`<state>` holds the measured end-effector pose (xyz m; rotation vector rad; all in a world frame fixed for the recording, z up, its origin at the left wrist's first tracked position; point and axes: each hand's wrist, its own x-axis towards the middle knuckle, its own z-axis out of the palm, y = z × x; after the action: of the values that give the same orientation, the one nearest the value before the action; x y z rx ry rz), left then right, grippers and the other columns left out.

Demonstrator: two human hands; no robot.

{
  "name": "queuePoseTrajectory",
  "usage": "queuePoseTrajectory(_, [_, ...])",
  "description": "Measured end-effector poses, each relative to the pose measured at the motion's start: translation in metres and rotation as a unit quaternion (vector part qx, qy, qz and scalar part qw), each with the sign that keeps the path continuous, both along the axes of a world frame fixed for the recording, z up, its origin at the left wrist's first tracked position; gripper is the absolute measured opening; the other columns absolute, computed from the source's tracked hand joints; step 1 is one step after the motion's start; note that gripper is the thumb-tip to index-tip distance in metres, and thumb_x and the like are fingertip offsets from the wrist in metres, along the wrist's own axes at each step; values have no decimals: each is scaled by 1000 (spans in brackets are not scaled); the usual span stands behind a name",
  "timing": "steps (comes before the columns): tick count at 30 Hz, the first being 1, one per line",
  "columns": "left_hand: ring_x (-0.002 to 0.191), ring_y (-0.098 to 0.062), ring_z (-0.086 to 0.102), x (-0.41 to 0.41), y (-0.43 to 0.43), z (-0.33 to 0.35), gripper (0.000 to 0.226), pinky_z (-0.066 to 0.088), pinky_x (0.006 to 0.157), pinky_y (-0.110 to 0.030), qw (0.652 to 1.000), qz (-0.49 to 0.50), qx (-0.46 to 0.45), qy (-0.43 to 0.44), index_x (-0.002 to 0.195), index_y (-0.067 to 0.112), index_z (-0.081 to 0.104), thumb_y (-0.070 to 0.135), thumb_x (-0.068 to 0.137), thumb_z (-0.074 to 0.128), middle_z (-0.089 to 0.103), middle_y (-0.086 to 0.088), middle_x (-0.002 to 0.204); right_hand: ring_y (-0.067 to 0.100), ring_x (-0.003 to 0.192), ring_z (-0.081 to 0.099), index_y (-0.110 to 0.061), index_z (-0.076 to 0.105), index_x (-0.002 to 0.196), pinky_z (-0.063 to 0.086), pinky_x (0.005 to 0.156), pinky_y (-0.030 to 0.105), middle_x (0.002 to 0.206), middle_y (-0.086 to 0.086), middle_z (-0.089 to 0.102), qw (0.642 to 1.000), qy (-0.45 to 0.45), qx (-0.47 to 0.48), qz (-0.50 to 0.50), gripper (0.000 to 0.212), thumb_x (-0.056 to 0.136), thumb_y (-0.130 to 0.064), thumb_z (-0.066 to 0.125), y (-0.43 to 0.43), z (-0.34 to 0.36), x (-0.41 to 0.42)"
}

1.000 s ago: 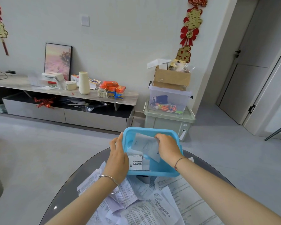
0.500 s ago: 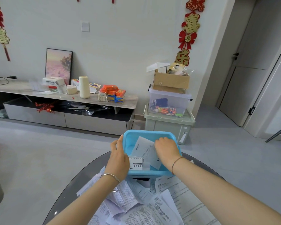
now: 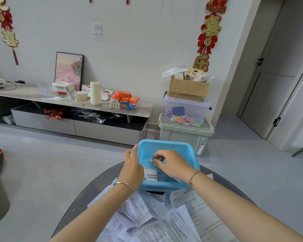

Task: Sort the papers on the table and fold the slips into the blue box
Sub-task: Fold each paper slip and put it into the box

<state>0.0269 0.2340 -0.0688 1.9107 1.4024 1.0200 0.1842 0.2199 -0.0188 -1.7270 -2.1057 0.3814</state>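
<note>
At twelve o'clock the shallow blue plastic box (image 3: pixel 166 143) is braced by the flat, straight-fingered left hand (image 3: pixel 131 169), seemingly so the thin paper slip (image 3: pixel 157 168) pinched by the right hand (image 3: pixel 171 165) can be filed.

1. Right wall hanging (image 3: pixel 210 32): red-and-gold characters, top to bottom "喜" and "乐"; a small "福" on the red bow between them; the topmost character is cut off by the frame edge.
2. Left wall hanging (image 3: pixel 8 34): gold "喜"; the character above it is only partly in view.
3. White carton (image 3: pixel 62 87) on the console shelf (image 3: pixel 16 93): brand "Panasonic" in dark letters on the front.
4. Folded slip (image 3: pixel 150 177) in the blue box (image 3: pixel 164 144): heading ends in "说明书", turned away from the viewer; the first characters are unclear.
5. Printed sheet (image 3: pixel 177 229) on the table (image 3: pixel 73 215): heading "阿莫西林胶囊说明书", running slantwise; the fine print on it and on the neighbouring sheets is too small to read.
</note>
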Motion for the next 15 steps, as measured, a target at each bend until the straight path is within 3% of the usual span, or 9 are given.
queuePoseTrajectory(3, [89, -26, 59, -2, 3, 2, 62, 56, 79, -35, 1000, -4, -7, -3, 146, 21, 20, -4, 93, 40, 27, -3, 134, 9, 106, 56, -21, 64, 114, 45, 97, 27, 111, -13, 62, 992, 56, -109, 10, 31, 90, -42, 60, 1, 2, 1])
queuePoseTrajectory(5, [92, -25, 59, -2, 2, 6, 61, 56, 82, -34, 1000, -11, -16, -8, 146, 22, 22, -3, 93, 40, 27, -3, 136, 10, 117, 52, -22, 54, 129, 41, 102, 26, 127, -9, 56, 984, 28, -173, 13, 50, 86, -43, 66, 0, 2, 4])
queuePoseTrajectory(6, [98, -25, 57, -2, 2, 6, 61, 54, 87, -34, 1000, -12, -16, -4, 146, 22, 21, -1, 93, 41, 26, -4, 138, 12, 119, 51, -22, 50, 133, 41, 102, 26, 131, -6, 54, 982, -7, -191, 10, 53, 86, -38, 67, 0, 3, 6])
queuePoseTrajectory(8, [124, -25, 42, -3, 4, 7, 65, 39, 107, -33, 998, 1, 19, 66, 149, 17, 15, 8, 94, 48, 21, -6, 146, 18, 114, 54, -20, 54, 127, 45, 92, 25, 124, -1, 57, 977, -59, -203, -6, 37, 90, -19, 58, 0, 2, 10])
queuePoseTrajectory(9, [135, -26, 29, -4, 6, 8, 69, 27, 114, -34, 989, -1, 72, 130, 150, 13, 13, 17, 93, 52, 18, -7, 150, 22, 105, 56, -20, 60, 110, 47, 79, 23, 111, 1, 60, 979, -68, -194, -18, 24, 90, -11, 51, 1, 0, 11])
queuePoseTrajectory(11, [141, -26, 19, -4, 10, 14, 71, 15, 119, -36, 959, -35, 169, 224, 148, 11, 23, 34, 91, 59, 23, -8, 151, 25, 85, 53, -20, 53, 80, 36, 55, 22, 86, 3, 55, 987, -70, -137, -55, 21, 89, -4, 44, -2, 0, 15])
queuePoseTrajectory(15, [126, -14, 32, -1, 14, 37, 56, 21, 110, -23, 914, -103, 168, 355, 128, 20, 44, 51, 84, 62, 40, 4, 130, 18, 75, 50, -17, 57, 95, 31, 48, 21, 85, -2, 56, 990, -56, 50, -120, 13, 91, -12, 46, -15, 7, 27])
